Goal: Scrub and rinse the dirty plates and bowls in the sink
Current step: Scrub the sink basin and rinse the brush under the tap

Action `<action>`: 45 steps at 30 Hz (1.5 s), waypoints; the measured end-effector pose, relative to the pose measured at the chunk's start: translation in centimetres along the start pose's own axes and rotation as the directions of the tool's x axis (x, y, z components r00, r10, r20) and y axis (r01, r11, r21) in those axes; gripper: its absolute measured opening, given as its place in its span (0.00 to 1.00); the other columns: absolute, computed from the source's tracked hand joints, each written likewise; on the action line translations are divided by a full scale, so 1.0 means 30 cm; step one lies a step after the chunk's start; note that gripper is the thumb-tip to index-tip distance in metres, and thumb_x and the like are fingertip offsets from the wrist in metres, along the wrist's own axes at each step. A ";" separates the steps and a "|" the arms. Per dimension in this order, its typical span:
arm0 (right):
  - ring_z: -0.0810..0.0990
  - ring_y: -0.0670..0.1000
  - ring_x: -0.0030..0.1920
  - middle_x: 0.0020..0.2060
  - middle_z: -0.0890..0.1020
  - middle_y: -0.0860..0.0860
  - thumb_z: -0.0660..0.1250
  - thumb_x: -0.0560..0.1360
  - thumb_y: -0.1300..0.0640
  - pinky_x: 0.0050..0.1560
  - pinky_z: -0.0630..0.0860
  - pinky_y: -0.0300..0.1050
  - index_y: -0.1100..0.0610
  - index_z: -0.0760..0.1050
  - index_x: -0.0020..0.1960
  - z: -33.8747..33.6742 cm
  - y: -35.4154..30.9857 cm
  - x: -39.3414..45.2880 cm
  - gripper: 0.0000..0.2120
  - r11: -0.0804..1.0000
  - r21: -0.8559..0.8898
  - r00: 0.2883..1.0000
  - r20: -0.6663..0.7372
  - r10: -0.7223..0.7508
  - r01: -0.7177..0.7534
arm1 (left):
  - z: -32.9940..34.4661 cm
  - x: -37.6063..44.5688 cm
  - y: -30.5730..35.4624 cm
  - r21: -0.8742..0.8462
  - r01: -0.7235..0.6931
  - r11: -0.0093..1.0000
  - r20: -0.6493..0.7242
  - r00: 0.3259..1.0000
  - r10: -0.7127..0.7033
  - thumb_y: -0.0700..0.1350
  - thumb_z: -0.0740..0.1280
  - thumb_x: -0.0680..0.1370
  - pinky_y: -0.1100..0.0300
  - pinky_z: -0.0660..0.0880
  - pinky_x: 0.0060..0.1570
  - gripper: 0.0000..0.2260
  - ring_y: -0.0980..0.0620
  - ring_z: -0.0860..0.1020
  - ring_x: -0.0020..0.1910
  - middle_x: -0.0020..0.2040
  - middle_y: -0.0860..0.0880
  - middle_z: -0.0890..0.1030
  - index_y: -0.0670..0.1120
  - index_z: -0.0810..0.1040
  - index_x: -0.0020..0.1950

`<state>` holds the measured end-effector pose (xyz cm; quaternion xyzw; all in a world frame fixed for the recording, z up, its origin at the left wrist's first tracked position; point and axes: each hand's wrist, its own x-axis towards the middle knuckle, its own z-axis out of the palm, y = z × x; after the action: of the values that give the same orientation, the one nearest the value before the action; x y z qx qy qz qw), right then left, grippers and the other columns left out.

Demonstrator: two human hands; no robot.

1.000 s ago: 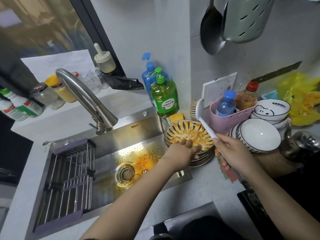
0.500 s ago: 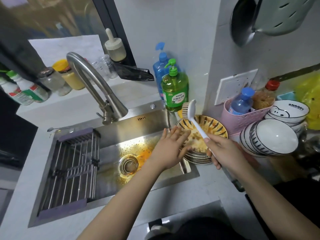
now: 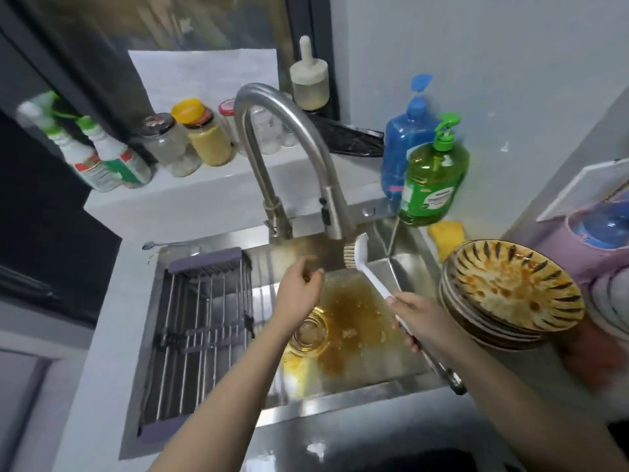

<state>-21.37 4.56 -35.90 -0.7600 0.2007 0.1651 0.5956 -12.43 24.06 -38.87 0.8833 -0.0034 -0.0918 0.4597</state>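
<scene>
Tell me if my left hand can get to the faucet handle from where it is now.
Probably yes. The left hand hangs over the sink just in front of the faucet, holding nothing, and nothing lies between them. The right hand holds the dish brush off to the side.

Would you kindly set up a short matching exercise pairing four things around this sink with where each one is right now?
Things:
1. dish brush
2. stack of dirty plates
3. green soap bottle
4. wire rack

Places:
A. on the counter, right of the sink
B. across the sink's left part
C. held in the right hand, head under the faucet
D. at the sink's back right corner

Pairs: 1-C, 2-A, 3-D, 4-B
</scene>
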 end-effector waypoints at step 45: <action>0.69 0.49 0.26 0.34 0.75 0.54 0.58 0.81 0.57 0.24 0.66 0.39 0.62 0.69 0.67 0.218 0.045 0.101 0.16 0.833 0.427 0.876 -0.165 0.454 -0.351 | 0.139 0.199 0.043 -0.638 0.696 0.328 0.618 0.718 -0.321 0.36 0.61 0.80 0.66 0.77 0.27 0.07 0.58 0.79 0.24 0.28 0.49 0.81 0.40 0.77 0.45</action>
<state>-19.50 10.31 -40.06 -0.5832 0.4621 0.1442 0.6523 -7.15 19.40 -41.11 0.4606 0.2361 -0.3939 0.7596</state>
